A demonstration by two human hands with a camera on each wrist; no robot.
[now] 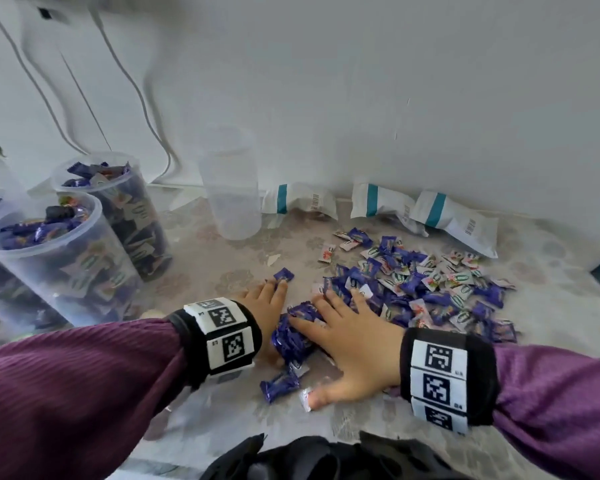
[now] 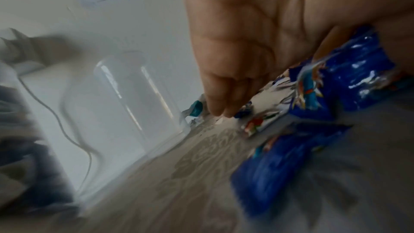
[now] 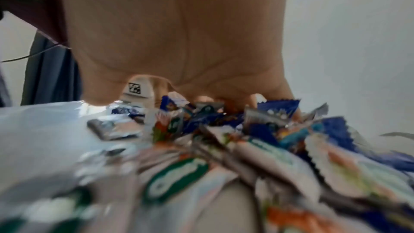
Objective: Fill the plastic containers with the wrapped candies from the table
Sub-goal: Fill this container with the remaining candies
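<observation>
Left hand (image 1: 269,308) and right hand (image 1: 352,336) flat, fingers extended, raking candies (image 1: 430,289); wrapper print unreadable

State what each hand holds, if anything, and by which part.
Nothing is gripped. The left hand and right hand lie flat with straight fingers, pressing a clump of wrapped candies between them on the table.

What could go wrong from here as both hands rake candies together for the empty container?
1. The left hand and right hand lie flat around a small heap of candies; a scoop could spill some, like the strays near the front edge.
2. The empty container is tall and light, so a bump while loading might tip it.
</observation>
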